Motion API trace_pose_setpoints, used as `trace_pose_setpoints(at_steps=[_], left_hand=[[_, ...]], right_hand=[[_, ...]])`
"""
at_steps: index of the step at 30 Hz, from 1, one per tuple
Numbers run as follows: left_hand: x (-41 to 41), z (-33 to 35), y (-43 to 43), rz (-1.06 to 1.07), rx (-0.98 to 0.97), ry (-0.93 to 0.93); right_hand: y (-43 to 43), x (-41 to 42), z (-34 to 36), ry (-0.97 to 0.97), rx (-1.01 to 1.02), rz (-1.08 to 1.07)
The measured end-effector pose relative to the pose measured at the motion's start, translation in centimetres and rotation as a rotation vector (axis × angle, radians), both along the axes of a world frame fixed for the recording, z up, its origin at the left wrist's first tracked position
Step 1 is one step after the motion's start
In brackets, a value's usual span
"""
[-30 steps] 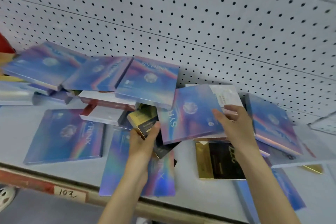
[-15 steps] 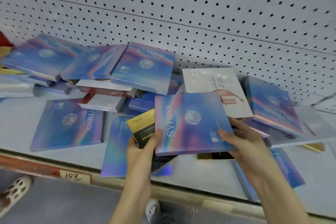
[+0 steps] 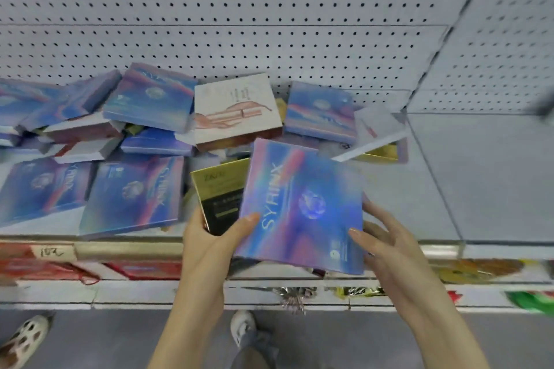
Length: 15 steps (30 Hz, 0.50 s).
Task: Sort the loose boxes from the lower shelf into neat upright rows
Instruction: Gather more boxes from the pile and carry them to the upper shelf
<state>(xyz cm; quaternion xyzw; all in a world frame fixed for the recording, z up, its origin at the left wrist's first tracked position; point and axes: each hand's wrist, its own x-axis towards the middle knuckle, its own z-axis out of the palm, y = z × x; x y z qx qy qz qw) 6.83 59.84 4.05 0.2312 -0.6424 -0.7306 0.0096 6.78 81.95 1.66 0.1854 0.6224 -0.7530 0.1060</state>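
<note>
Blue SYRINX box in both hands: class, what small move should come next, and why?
Probably carry the blue SYRINX box right and stand it upright on the bare shelf there. The left hand and right hand hold it clear of the pile, whose boxes lie flat and jumbled.

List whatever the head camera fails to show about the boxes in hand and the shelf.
All head view:
- gold-and-black box: right part hidden behind the blue box; small print blurred.
- left hand and right hand: fingers under the boxes hidden by them.
- white box: lettering blurred by motion.
- price tag: handwriting smeared.
- leftmost boxes: cut off by the frame edge.
</note>
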Motion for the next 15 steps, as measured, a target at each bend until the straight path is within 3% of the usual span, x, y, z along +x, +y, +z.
trace_pose_setpoints(at_steps=[5,10,15], left_hand=[[4.5,0.8,11.5,-0.259,-0.134,0.142],[8.6,0.9,22.9,-0.59,-0.17,0.17],[11.0,2.1,32.2,-0.776,-0.143,0.166]], right_hand=[[11.9,7.1,0.2,0.189,0.305,-0.168],[22.6,14.8,1.0,0.203,0.587,-0.014],[31.5,21.5,1.2,0.167,0.587,-0.156]])
